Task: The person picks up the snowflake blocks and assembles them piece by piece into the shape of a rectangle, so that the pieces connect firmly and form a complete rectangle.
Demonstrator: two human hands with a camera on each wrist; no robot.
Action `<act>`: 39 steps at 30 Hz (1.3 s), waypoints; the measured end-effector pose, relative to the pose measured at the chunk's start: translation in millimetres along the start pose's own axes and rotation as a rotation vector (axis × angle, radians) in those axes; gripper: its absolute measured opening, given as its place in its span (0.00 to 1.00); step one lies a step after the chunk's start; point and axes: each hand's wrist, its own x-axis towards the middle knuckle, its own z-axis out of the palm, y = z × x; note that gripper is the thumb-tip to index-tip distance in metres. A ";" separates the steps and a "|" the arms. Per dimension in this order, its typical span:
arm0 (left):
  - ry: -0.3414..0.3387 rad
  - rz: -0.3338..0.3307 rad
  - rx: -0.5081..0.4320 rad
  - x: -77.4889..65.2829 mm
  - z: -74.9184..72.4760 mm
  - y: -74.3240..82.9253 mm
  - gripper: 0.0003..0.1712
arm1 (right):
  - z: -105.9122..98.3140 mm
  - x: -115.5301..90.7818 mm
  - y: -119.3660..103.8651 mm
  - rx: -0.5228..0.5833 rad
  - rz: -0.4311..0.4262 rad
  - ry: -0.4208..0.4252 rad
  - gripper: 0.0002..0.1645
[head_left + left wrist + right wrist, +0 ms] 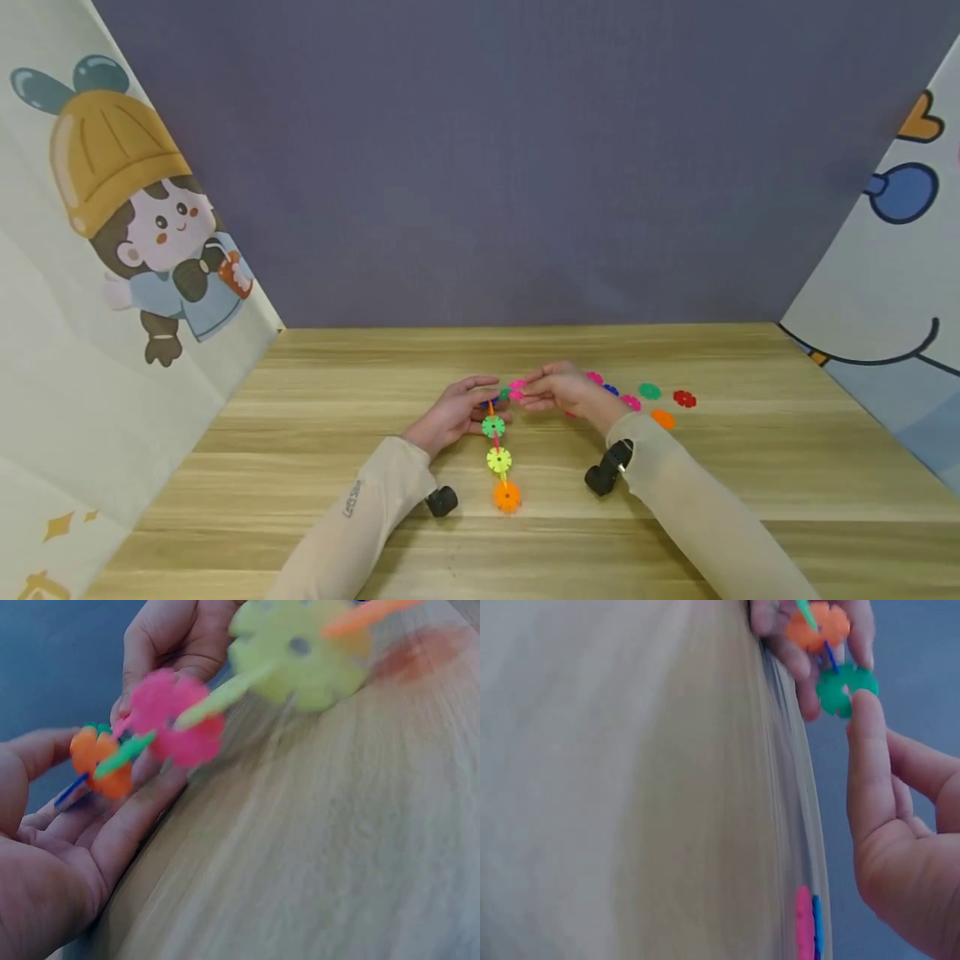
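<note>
A chain of notched plastic discs runs toward the person, its near end an orange disc (507, 497) by the table, then a yellow disc (498, 459) and a light green disc (492, 427). My left hand (453, 410) holds the far end of the chain, around a blue disc (489, 404). In the left wrist view its fingers lie beneath an orange disc (112, 776). My right hand (562, 390) pinches a pink disc (517, 388) against a dark green disc (838, 694) on the chain. The fingertips partly hide this joint.
Loose discs lie on the wooden table (300, 467) beyond and right of my right hand, among them a green disc (649, 391), a red disc (684, 399) and an orange disc (663, 419). A grey-blue panel (480, 167) stands behind the table.
</note>
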 end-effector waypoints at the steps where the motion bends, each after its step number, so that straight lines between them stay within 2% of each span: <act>1: -0.007 0.000 0.003 -0.5 -0.9 -0.3 0.27 | -0.4 0.2 0.1 -0.010 -0.001 -0.008 0.18; 10: -0.057 0.000 0.068 -2.5 -1.1 3.9 0.33 | -2.1 -2.0 -7.4 -0.140 -0.031 -0.060 0.18; 16: -0.071 -0.022 0.074 -3.5 -2.2 6.8 0.34 | -10.6 -2.7 -14.1 -0.210 -0.024 -0.074 0.23; 24: -0.096 -0.025 0.057 -5.3 -6.4 4.9 0.31 | -26.4 -7.4 -18.4 -0.232 -0.048 -0.035 0.26; 29: -0.112 -0.010 0.050 -4.6 -7.7 3.3 0.31 | -34.8 -12.3 -22.3 -0.329 -0.097 -0.032 0.27; 39: -0.158 -0.015 0.059 -5.3 -9.3 1.7 0.29 | -47.4 -14.0 -28.4 -0.517 -0.129 0.052 0.26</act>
